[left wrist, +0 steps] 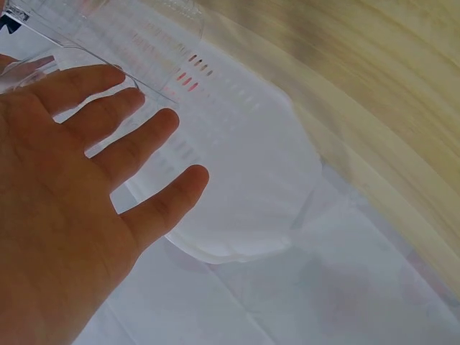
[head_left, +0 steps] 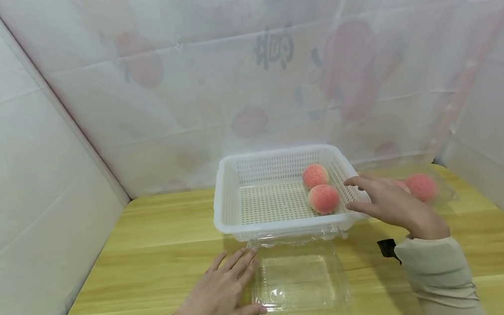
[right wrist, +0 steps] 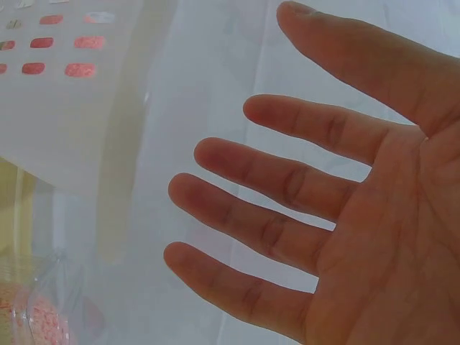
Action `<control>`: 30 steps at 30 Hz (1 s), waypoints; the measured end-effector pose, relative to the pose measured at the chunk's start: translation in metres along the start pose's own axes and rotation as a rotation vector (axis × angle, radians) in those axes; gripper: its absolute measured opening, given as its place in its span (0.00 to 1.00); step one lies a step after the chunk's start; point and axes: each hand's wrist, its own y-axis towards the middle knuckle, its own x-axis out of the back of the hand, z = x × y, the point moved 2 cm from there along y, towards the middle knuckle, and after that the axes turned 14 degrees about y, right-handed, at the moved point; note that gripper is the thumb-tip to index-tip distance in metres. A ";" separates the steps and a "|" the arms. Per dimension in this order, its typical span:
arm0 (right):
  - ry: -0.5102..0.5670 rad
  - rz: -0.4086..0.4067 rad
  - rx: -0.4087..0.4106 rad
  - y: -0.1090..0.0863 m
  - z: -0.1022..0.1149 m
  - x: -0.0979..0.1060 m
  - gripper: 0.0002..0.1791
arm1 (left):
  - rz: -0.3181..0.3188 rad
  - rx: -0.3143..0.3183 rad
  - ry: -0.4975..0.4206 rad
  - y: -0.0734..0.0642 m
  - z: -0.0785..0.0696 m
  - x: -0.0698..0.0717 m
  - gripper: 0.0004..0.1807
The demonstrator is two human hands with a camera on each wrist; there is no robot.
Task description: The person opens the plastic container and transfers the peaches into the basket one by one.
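Observation:
In the head view my left hand (head_left: 222,294) lies beside a clear plastic clamshell box (head_left: 301,281), its fingertips at the box's left edge. Those fingers look straight and spread in the left wrist view too. Over the right rim of a white basket (head_left: 280,226) hovers my right hand (head_left: 393,202), holding nothing, fingers extended and thumb apart. Inside the basket, at its right side, are two pink peaches, a rear peach (head_left: 315,176) and a front peach (head_left: 323,199). Another peach (head_left: 421,187) sits beyond my right hand in a second clear box (head_left: 445,191), with one more partly hidden by the hand.
A small black object (head_left: 387,248) lies on the wooden table (head_left: 165,245) by my right sleeve. Pale sheeting with faded prints (head_left: 245,78) rises behind the table, and white walls (head_left: 19,173) stand at the sides. The basket stands right behind the front box.

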 end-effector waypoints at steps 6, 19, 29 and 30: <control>0.006 -0.017 -0.022 -0.004 -0.001 0.000 0.28 | 0.004 -0.014 0.002 0.000 -0.001 0.000 0.38; 0.042 -0.005 -0.054 -0.007 -0.005 0.000 0.30 | -0.244 -0.106 0.095 -0.006 -0.003 0.002 0.26; 0.065 -0.022 -0.034 -0.006 -0.004 0.005 0.28 | -0.317 -0.107 0.120 -0.009 -0.001 0.000 0.26; 0.061 -0.022 -0.035 -0.006 -0.004 0.005 0.28 | -0.319 -0.105 0.117 -0.009 -0.001 0.000 0.26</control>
